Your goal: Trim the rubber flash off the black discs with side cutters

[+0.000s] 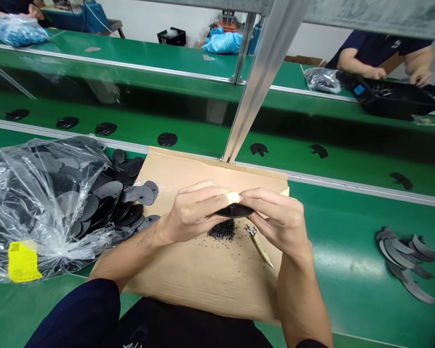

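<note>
Right hand (277,215) at disc (235,211) rim (midair)

Disc (238,211) above cardboard (199,275), bag (60,241) left, loose pieces (398,255) right

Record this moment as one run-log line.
left hand: holding black part | right hand: holding same part | hand tool: on cardboard | black bits: on cardboard
</note>
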The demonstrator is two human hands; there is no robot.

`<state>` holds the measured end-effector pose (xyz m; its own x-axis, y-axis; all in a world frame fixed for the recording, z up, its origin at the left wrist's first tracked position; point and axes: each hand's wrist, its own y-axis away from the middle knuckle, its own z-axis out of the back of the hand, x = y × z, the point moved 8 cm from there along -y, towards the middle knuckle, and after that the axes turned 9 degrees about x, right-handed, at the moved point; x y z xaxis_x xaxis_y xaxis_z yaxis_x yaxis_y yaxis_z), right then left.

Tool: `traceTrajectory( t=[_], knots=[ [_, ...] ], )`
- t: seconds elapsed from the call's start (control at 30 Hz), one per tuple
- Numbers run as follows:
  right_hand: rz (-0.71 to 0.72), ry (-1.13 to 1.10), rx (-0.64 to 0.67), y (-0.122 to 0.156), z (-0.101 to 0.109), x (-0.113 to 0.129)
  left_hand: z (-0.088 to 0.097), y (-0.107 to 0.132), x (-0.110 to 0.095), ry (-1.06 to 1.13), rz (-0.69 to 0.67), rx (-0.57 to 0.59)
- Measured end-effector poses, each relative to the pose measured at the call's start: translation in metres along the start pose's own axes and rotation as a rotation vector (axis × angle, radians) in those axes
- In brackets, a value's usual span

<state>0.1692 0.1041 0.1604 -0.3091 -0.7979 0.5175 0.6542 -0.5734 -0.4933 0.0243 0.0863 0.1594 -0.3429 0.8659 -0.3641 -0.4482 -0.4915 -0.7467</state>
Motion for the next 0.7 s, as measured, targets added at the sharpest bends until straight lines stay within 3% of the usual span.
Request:
traceTrajectory(
  t=[0.43, 0.7],
  knots=[
    [-0.011, -0.077, -0.039, 0.003, -0.001, -0.008, -0.005, -0.007, 0.016, 0.214, 0.097, 0.13],
    [-0.086, -0.045, -0.067, 0.0, 0.003, -0.01, -0.006, -0.003, 0.015, 0.028, 0.084, 0.111]
  ],
)
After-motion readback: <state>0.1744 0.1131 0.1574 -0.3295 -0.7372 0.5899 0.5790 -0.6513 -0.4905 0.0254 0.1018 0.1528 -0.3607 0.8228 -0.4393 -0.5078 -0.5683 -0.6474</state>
